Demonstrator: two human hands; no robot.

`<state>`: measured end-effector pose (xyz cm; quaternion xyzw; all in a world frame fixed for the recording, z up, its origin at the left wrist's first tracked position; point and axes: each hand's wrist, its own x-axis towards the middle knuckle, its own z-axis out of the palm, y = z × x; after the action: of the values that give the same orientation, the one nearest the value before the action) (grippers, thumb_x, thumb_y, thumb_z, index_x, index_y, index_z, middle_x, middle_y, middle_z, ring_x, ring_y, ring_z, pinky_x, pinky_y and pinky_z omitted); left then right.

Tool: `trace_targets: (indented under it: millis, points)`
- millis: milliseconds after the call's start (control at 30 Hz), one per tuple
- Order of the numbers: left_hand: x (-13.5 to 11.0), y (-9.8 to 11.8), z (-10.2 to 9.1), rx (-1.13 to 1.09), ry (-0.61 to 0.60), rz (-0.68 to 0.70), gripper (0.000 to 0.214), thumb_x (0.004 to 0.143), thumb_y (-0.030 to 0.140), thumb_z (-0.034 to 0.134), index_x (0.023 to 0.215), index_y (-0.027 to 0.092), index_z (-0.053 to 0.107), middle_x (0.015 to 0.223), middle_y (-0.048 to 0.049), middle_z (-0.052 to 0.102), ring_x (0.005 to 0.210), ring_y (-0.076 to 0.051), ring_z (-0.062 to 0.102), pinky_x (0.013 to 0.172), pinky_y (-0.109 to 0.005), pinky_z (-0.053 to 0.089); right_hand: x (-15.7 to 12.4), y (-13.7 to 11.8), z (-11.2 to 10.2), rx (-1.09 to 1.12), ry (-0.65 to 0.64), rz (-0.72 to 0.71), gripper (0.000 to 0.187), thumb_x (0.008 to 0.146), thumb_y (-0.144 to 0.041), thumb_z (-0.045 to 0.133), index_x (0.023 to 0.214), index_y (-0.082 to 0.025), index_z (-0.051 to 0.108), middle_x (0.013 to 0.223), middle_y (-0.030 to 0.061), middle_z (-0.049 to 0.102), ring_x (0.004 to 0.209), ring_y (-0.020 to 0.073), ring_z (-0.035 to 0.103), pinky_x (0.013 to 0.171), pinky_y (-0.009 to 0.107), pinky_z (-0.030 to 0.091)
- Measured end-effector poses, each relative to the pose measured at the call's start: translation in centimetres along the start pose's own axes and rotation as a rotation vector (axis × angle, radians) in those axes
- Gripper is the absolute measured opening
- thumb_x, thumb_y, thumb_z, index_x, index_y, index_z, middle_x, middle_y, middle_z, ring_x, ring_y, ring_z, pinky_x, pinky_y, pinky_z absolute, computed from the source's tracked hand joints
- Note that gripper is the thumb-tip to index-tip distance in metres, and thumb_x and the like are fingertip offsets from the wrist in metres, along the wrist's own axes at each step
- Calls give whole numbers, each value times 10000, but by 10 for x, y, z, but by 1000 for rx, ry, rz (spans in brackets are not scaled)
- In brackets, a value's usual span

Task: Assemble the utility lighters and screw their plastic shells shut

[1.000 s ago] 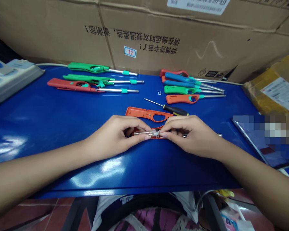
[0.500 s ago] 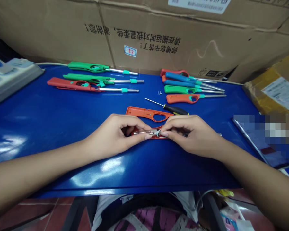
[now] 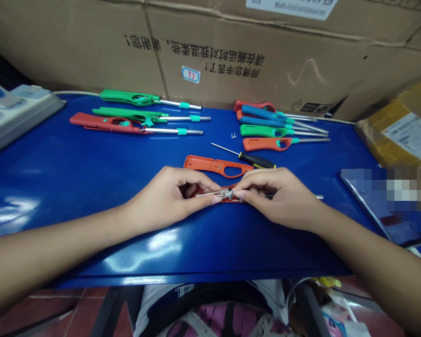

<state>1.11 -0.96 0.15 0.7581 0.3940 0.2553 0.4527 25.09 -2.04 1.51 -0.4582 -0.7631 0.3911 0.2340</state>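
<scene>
Left hand (image 3: 175, 194), centre of frame: thumb and fingertips are closing on a clear fuel tank (image 3: 225, 193). Right hand (image 3: 275, 193), just right of centre: thumb and forefinger are pinching a pale wire (image 3: 231, 195) at the tank's right end; its other fingers are curling below, grip unclear. Tank is sitting over an orange lighter shell (image 3: 228, 201), partly hidden. Loose orange cover (image 3: 199, 163) and screwdriver (image 3: 257, 160) are lying just above the hands; lighters (image 3: 264, 143) are resting at upper right.
</scene>
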Motion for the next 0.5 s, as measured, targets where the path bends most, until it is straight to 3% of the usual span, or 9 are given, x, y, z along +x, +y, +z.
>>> trace_targets:
  millis: [267,500]
  points:
    - [1,-1,2,-33,10,-26,199,865,341,752,965,183,820,691,-17,732,530,-82,450,474,-207,324,2,0,4,90,-12,95,170,887,-262,649,820,-146,753,518,-64,437,465,62,331,427,228,232]
    - [2,5,2,-62,45,-23,163,847,306,765,943,184,816,770,-18,777,585,-96,538,515,-205,395,2,2,-1,93,-25,90,188,882,-304,660,879,-151,770,569,-34,524,491,74,411,450,226,300]
